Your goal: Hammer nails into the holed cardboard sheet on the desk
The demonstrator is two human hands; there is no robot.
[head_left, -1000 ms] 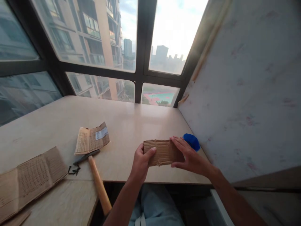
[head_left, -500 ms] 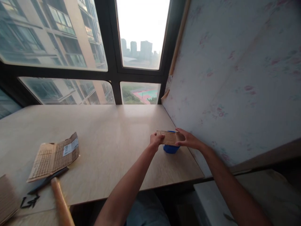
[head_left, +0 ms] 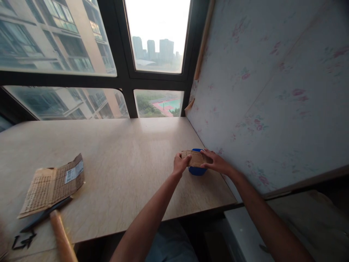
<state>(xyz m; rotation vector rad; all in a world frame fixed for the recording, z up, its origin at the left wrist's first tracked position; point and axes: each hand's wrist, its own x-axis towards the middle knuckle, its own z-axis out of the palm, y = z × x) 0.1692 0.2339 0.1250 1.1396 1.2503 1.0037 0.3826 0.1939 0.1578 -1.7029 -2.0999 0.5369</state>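
Observation:
A small piece of corrugated cardboard (head_left: pixel 195 159) is stretched between my two hands, above a blue container (head_left: pixel 197 171) on the stone-like counter. My left hand (head_left: pixel 181 163) pinches the cardboard's left end, thumb on top. Around its right end, my right hand (head_left: pixel 216 162) is closed with thumb and fingers on opposite edges. The cardboard covers the middle of the blue container, so its inside is mostly hidden; the far rim and near side show.
A larger cardboard sheet (head_left: pixel 53 182) with a white label lies at left, partly over a dark blade-like piece (head_left: pixel 45 214). A wooden handle (head_left: pixel 62 236) juts past the counter's front edge near black marks (head_left: pixel 24 241). Papered wall (head_left: pixel 259 91) bounds the right; windows stand behind.
The view has shifted slightly, so the items at left sit farther left. My hands keep the cardboard over the container, and more of the blue far rim shows.

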